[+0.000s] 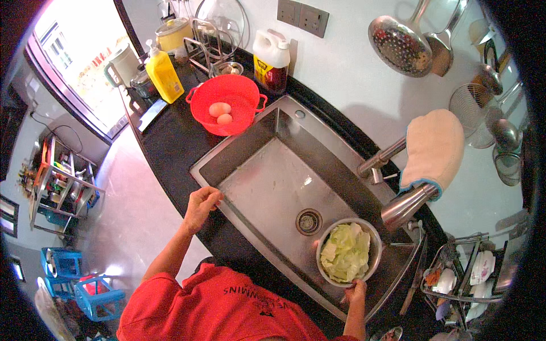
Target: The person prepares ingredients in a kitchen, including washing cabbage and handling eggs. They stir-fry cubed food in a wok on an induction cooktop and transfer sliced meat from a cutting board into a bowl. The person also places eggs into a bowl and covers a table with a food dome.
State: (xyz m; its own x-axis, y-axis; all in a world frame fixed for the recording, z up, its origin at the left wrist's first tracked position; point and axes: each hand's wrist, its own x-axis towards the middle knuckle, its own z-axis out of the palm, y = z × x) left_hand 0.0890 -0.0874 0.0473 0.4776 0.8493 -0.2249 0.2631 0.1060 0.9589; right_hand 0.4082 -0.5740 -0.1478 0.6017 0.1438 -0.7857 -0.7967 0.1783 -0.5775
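My right hand (356,291) grips the rim of a round metal bowl (377,250) at the right end of the steel sink (267,170). Pale green leaf pieces (344,253), like cabbage or lettuce, fill the bowl, which is over the basin just right of the drain (309,221). My left hand (203,206) is at the sink's near left edge, its fingers curled together; whether anything is in them is hidden. Above the bowl is the metal faucet (409,204), with a cream cloth mitt (435,148) over it.
A red colander (250,94) with two eggs (222,112) stands on the black counter (173,142), beside a yellow pump bottle (165,77) and a white jug (271,59). A dish rack (472,273) with crockery is at the right. Ladles and strainers (401,45) hang on the wall.
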